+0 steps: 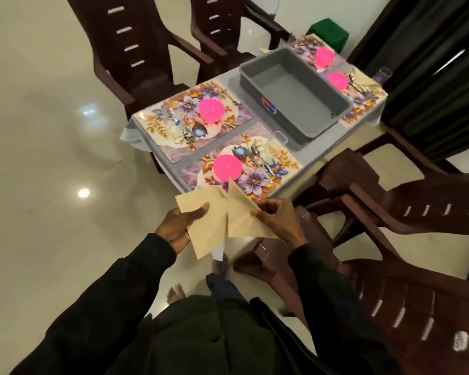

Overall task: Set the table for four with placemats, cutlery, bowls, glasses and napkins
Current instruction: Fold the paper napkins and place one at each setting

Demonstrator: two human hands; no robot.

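Observation:
I hold beige paper napkins in front of me, just short of the table's near corner. My left hand (183,226) grips one napkin (203,228) from the left. My right hand (278,219) pinches a folded triangular napkin (241,216). Floral placemats lie on the table, the nearest one (279,159) carrying a pink bowl (227,167), cutlery (260,161) and a clear glass (278,138). The left placemat (157,125) holds a pink bowl (211,110) and a glass (171,117). At the two far places stand pink bowls (324,57) (338,81).
An empty grey plastic tub (295,101) stands mid-table. Dark brown plastic chairs surround the table: two behind (136,50), two at the right (406,239). A glass (382,74) stands at the far right edge. A green box (328,32) sits on the floor beyond.

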